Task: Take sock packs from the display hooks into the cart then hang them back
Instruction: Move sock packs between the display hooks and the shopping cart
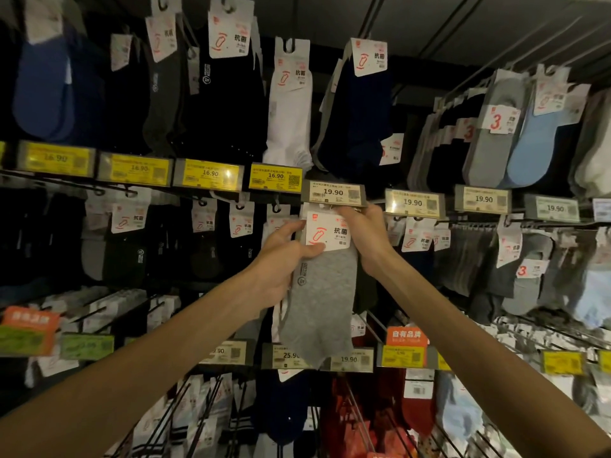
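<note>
**Grey sock pack held with both hands under the 19.90 tag**

A person reaches both bare arms up to a wall of hanging socks. The landmark is the white price tag (334, 193) marked 19.90, at the middle of the display. Directly below it, touching its lower edge, is the grey sock pack (322, 292), hanging toe-down with its white card label (327, 231) at the top.

The left hand (281, 259) is below and to the left of the tag. It grips the pack by its left side: the thumb lies across the lower edge of the card and the fingers curl round the pack's left edge. The right hand (363, 233) is just below and to the right of the tag. Its fingers close on the top right corner of the card, with the fingertips up against the tag's underside. The hook under the tag is hidden by the tag and the fingers, so whether the card is on it cannot be told.

Above and to the left of the tag hangs a white sock pack (289, 110). Straight above the tag hangs a navy sock pack (360, 110). Just beside the tag on its left sits a yellow price tag (276, 176) marked 16.90. Well below the tag and to the right is an orange sign (406, 335).
</note>
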`<state>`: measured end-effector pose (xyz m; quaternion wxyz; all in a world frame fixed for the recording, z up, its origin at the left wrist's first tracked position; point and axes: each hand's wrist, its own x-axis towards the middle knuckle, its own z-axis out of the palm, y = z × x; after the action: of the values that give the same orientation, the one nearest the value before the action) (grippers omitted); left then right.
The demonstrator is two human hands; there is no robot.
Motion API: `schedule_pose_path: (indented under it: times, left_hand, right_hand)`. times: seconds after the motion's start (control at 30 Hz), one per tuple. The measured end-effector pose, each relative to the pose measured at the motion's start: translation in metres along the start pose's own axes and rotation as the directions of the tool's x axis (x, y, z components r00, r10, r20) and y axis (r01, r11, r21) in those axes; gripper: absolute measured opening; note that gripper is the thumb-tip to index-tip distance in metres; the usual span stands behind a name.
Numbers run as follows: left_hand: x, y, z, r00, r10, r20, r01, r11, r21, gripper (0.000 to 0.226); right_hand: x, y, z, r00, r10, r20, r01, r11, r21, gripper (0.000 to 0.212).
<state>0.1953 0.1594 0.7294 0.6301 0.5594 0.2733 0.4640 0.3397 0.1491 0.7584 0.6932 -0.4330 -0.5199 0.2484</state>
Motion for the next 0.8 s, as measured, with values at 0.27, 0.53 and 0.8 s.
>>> schedule_pose_path:
  times: [0.27, 0.53, 0.8]
  left_hand:
    - [0.005, 0.010, 0.004, 0.999, -0.024, -0.041, 0.025, 0.999, 0.037, 0.061]
    - [0.011, 0.008, 0.009, 0.999, -0.020, -0.050, 0.021, 1.000, 0.014, 0.061]
    - [0.016, 0.005, 0.007, 0.999, -0.022, -0.039, 0.021, 1.000, -0.009, 0.059]
  right_hand:
    - [0.010, 0.002, 0.000, 0.998, 0.061, -0.032, -0.061, 0.998, 0.002, 0.016]
    - [0.019, 0.001, 0.000, 0.995, 0.099, -0.013, -0.098, 0.992, 0.076, 0.010]
    - [0.029, 0.004, -0.010, 0.982, 0.163, 0.100, -0.167, 0.986, 0.030, 0.024]
